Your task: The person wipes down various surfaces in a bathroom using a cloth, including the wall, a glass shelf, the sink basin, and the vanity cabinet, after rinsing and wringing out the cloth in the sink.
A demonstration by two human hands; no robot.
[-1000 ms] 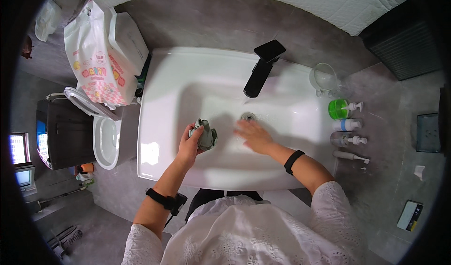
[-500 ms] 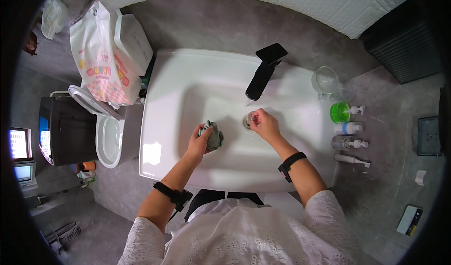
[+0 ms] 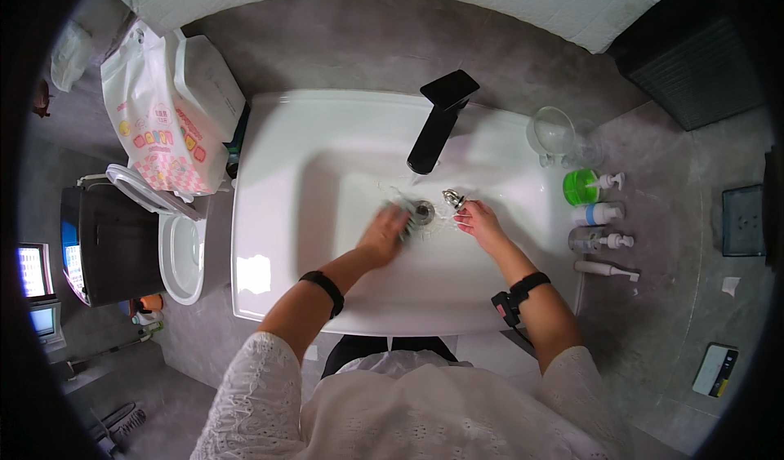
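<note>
A white washbasin [image 3: 359, 293] lies in front of me, with its round drain hole [image 3: 423, 213] uncovered in the floor of the bowl. My left hand [image 3: 384, 235], smeared by motion, is closed on a grey-green cloth [image 3: 406, 219] just left of the drain. Fingers and palm hide most of that cloth. To the right of the drain, my right hand [image 3: 482, 222] pinches a shiny metal drain stopper [image 3: 453, 199] by its lower end, its top tilted away to the left. Water drops spread around the drain, below the black faucet [image 3: 433, 137].
Along the basin's right side stand a clear cup [image 3: 551, 132], a green pump bottle [image 3: 580, 186], further bottles and a white electric toothbrush [image 3: 604, 270]. Left of the basin are a toilet [image 3: 181, 256] and a white plastic bag [image 3: 155, 125].
My left hand has moved right with the cloth, up to the drain. My right hand has shifted right and lifted the stopper clear of the drain hole. The view has shifted slightly.
</note>
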